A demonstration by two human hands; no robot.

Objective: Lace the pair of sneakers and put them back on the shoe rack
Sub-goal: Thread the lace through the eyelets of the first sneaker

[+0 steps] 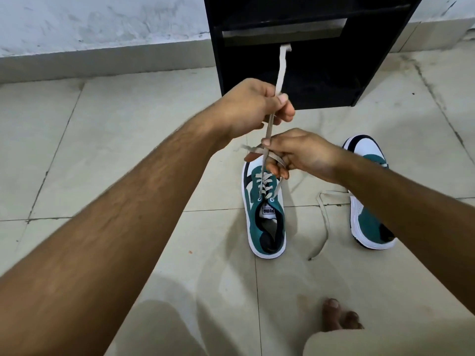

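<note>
The left hand is closed in a pinch around one end of the shoelace, holding it raised so that the strand runs taut down to the eyelets; the free tip stands up above the fist, in front of the dark shoe rack. That upward pull appears meant to take up slack in the crossed rows. The right hand sits just below and to the right of the left, fingers curled, with the other end of the lace wrapped around its fingers and crossing the raised strand, which looks like the start of a knot.

Directly beneath both hands, on the tiled floor, stands the laced sneaker, toe pointing away towards the rack and heel nearest the person. Neither hand touches the shoe itself; only the lace joins them to it. The top pair of eyelets seems not yet threaded.

The second sneaker lies to the right, partly hidden by the right forearm, well apart from both hands. A loose lace trails over the floor between the two shoes, so I judge that shoe is unfinished. The rack stands farther off, against the wall, its lower shelf open.
</note>
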